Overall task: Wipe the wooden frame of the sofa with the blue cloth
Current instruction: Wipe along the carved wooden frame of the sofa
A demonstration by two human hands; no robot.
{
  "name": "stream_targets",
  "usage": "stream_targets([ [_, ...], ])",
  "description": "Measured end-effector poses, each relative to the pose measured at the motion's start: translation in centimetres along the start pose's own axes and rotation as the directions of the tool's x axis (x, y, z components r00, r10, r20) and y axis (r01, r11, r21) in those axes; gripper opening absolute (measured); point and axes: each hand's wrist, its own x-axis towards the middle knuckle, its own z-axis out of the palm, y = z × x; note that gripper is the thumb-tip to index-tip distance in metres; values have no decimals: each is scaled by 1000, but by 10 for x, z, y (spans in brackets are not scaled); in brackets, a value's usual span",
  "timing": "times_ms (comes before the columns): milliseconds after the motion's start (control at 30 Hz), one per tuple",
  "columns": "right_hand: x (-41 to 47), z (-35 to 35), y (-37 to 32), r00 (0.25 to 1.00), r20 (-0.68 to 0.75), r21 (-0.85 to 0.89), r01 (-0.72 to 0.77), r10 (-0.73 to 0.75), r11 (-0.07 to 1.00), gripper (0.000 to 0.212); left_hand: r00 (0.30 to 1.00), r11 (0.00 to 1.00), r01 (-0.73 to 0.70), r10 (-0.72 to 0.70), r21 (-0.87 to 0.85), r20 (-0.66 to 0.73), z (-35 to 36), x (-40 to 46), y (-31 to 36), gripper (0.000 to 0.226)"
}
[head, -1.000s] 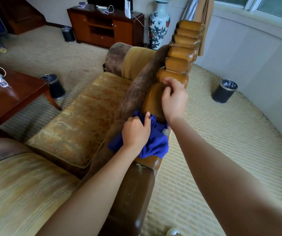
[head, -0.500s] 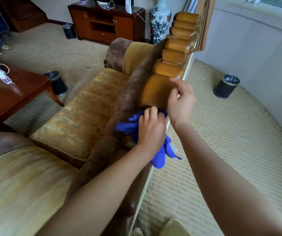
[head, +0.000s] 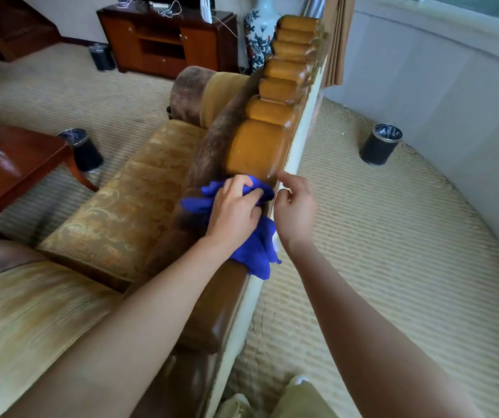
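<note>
The sofa's wooden frame (head: 260, 146) ran away from the viewer along the top of the backrest, with the seat cushion (head: 127, 206) to its left. The cloth (head: 251, 248) lay on the frame under the left hand (head: 233, 209); the right hand (head: 295, 212) hovered just beside it. The table (head: 16, 164) stood far left, one bin (head: 80, 149) beside it, another bin (head: 381, 144) right of the sofa. A cabinet (head: 166, 40) and vase (head: 258, 31) stood behind.
</note>
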Motion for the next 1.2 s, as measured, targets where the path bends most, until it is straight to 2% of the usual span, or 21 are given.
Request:
stream_targets([
  [100,-9,4,0,992,119,-36,-40,44,999,44,994,995,-70,63,76,84,-9,6,-5,46],
  [200,-16,3,2,989,144,-75,-27,37,997,43,999,992,23,-27,128,31,-13,6,-25,40],
  [300,-25,3,4,982,180,-94,-42,58,995,44,974,974,220,-223,-51,-48,-15,-2,-44,40],
  [367,-33,7,4,974,222,-91,-29,49,995,42,937,920,348,-347,-183,33,-15,-8,-45,39],
  [433,-41,12,4,964,263,-122,-2,34,992,39,869,829,495,-469,-262,157,-16,-18,-47,28],
  [467,-44,14,4,961,275,-154,21,22,988,37,811,756,585,-535,-295,238,-18,-24,-49,19],
  [533,-51,18,4,954,298,-242,112,-36,964,33,690,624,720,-597,-304,409,-24,-36,-54,25],
  [567,-55,21,4,944,323,-293,167,-67,941,33,653,606,746,-585,-277,482,-29,-40,-58,29],
  [633,-62,28,0,915,393,-350,242,-93,905,35,617,631,747,-539,-211,573,-39,-43,-63,39],
  [700,-65,36,-5,880,468,-342,261,-77,903,39,573,651,744,-503,-152,647,-51,-47,-67,41],
  [833,-68,46,-18,780,619,-269,322,-93,908,42,421,651,758,-466,-20,778,-76,-59,-74,33],
  [900,-75,47,-21,751,646,-229,363,-138,903,40,425,651,758,-454,-34,783,-81,-69,-80,39],
  [933,-77,47,-21,765,626,-215,359,-154,908,37,459,636,767,-446,-89,768,-79,-73,-81,41],
  [1000,-79,47,-17,823,543,-212,329,-170,920,32,537,503,816,-479,-284,694,-69,-81,-75,35],
  [1067,-80,46,-11,872,452,-245,325,-189,914,28,575,339,817,-527,-466,626,-58,-84,-64,27],
  [1133,-79,47,-8,897,390,-294,335,-207,895,27,587,251,802,-497,-541,639,-49,-78,-60,24],
  [1200,-76,47,-9,913,367,-326,305,-178,895,28,540,201,833,-499,-516,678,-47,-68,-58,25],
])
